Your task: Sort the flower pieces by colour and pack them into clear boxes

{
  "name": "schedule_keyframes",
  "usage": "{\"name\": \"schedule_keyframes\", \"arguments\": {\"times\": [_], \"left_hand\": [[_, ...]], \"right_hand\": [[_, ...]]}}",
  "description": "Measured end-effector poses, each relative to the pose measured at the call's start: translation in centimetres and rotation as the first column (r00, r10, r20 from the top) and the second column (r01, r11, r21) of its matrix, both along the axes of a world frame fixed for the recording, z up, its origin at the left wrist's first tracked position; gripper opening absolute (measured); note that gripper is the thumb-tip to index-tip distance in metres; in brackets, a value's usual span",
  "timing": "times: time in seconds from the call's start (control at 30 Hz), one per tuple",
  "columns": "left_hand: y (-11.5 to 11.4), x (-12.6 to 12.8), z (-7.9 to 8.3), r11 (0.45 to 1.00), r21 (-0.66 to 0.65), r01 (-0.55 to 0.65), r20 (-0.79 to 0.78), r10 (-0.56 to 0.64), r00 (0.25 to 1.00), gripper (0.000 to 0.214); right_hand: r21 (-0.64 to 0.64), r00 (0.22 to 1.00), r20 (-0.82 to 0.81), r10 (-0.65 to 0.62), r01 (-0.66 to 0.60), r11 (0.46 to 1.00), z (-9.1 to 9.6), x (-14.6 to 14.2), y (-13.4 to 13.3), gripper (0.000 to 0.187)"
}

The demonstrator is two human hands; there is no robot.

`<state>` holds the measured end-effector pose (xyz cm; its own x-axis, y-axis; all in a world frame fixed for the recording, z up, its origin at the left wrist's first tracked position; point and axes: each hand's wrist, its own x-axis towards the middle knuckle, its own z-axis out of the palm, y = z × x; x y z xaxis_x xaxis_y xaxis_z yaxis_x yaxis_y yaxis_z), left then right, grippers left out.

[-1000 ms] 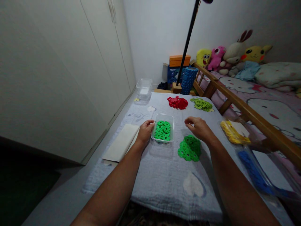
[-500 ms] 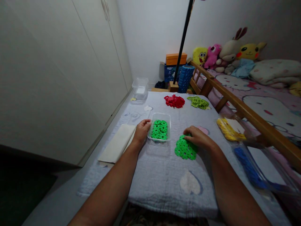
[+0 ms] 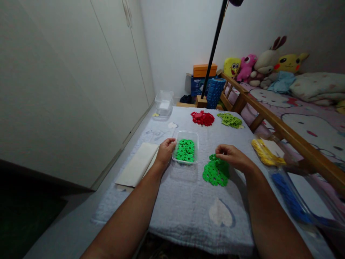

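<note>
A clear plastic tray holds several green flower-shaped pieces on a grey-blue quilted cloth. My left hand is curled against the tray's left side, gripping it. A loose pile of green pieces lies just right of the tray. My right hand hovers at the pile's top edge, fingers pinched on a green piece.
A red pile and a lime-green pile lie farther back. An empty clear container stands at the back left, a white folded cloth at left. Bags of yellow and blue pieces lie right, beside a wooden bed rail.
My right hand dropped from above the tray onto the green pile, then rose slightly with fingers pinched. My left hand stayed on the tray.
</note>
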<state>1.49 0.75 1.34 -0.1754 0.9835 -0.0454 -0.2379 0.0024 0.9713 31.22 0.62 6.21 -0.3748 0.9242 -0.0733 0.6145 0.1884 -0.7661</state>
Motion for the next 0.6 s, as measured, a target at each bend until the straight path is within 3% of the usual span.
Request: {"name": "schedule_keyframes", "arguments": {"times": [0.1, 0.2, 0.3, 0.43, 0.6], "left_hand": [[0.1, 0.0, -0.1, 1.000, -0.001, -0.001, -0.020, 0.001, 1.000, 0.033], [0.1, 0.0, -0.2, 1.000, 0.000, -0.002, -0.021, 0.002, 1.000, 0.034], [0.2, 0.0, -0.2, 1.000, 0.007, -0.004, -0.004, 0.004, 1.000, 0.034], [0.3, -0.1, -0.3, 1.000, 0.004, 0.004, 0.010, -0.004, 1.000, 0.034], [0.5, -0.1, -0.7, 1.000, 0.004, 0.002, 0.010, -0.002, 1.000, 0.034]], "right_hand": [[0.104, 0.994, -0.104, -0.027, 0.038, 0.994, 1.9, -1.4, 0.2, 0.017], [0.232, 0.995, -0.095, 0.037, -0.014, 0.973, 2.9, -4.5, 0.6, 0.010], [0.314, 0.993, 0.091, 0.078, -0.103, 0.944, 2.8, -8.1, 0.7, 0.009], [0.336, 0.929, 0.363, 0.064, -0.195, 0.922, 2.0, -11.4, 0.5, 0.014], [0.375, 0.910, 0.415, -0.020, -0.151, 0.915, 1.4, -10.8, 0.3, 0.020]]}}
